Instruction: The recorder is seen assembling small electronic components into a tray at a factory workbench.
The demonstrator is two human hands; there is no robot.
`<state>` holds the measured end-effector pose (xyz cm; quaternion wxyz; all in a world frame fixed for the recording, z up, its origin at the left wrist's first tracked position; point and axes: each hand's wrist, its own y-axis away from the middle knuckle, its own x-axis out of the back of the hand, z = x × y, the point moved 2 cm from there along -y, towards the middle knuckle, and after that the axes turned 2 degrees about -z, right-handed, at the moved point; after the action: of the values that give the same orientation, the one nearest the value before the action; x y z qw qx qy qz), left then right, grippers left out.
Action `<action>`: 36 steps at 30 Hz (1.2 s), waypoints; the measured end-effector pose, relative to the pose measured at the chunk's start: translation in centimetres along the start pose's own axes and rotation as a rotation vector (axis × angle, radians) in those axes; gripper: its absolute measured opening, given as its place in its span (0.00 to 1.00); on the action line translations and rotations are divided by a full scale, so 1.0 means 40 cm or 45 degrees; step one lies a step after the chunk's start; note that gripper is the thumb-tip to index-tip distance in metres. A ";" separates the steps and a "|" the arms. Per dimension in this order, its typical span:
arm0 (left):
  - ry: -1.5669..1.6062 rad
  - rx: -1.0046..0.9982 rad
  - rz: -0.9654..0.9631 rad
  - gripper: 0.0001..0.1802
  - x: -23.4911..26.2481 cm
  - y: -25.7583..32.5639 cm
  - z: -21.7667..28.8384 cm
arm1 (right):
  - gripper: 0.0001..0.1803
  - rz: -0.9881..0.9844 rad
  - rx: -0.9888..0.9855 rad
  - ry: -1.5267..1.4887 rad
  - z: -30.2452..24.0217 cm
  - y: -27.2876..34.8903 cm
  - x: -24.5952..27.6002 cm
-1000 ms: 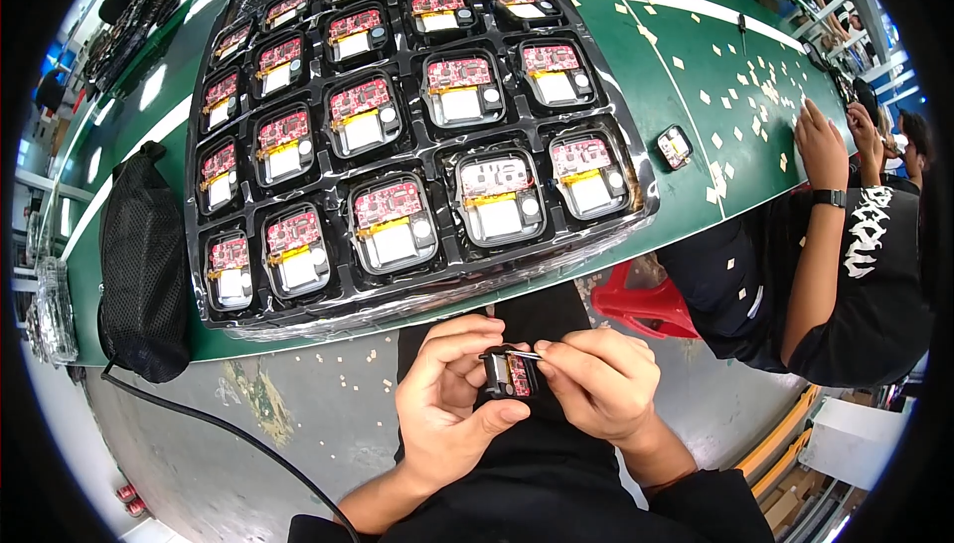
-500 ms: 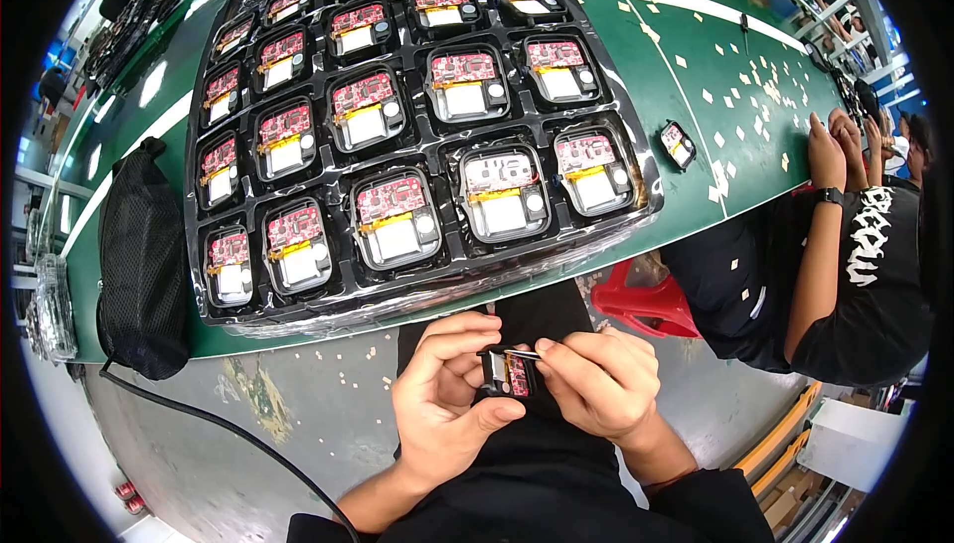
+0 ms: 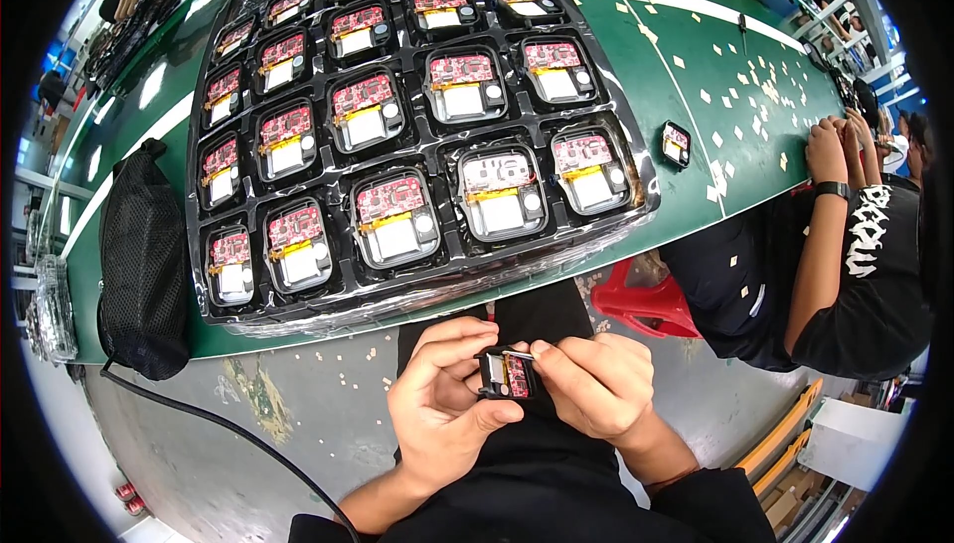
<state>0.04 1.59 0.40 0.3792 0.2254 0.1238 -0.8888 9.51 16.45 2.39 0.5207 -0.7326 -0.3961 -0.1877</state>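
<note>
Head view: both hands' fingers pinch a small black rectangular module with red board.

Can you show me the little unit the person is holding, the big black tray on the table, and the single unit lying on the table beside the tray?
Small black unit (image 3: 507,374): head view, its red board face.
Black tray (image 3: 434,278): head view, front rim.
Loose unit (image 3: 676,144): head view, its middle.

the scene is seen from a single head-worn fisheye view, aimed steeply down at the left hand and right hand, which are framed close, low at centre. beyond the hands, a green table is taken in, curved toward the rim.
</note>
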 end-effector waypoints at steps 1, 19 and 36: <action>0.004 0.004 -0.002 0.33 0.000 0.001 0.000 | 0.16 0.000 -0.001 0.003 0.002 0.002 0.001; -0.368 -0.387 0.048 0.43 0.025 -0.011 0.186 | 0.09 0.387 -0.372 0.371 0.184 -0.103 0.117; -1.446 -0.468 -0.368 0.16 -0.118 -0.595 0.405 | 0.22 0.227 -0.924 0.664 0.323 -0.163 0.091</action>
<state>-19.44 14.39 17.98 0.2944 -0.3715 0.0830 -0.8766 4.91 30.59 3.89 0.3268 -0.8271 -0.0959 -0.4472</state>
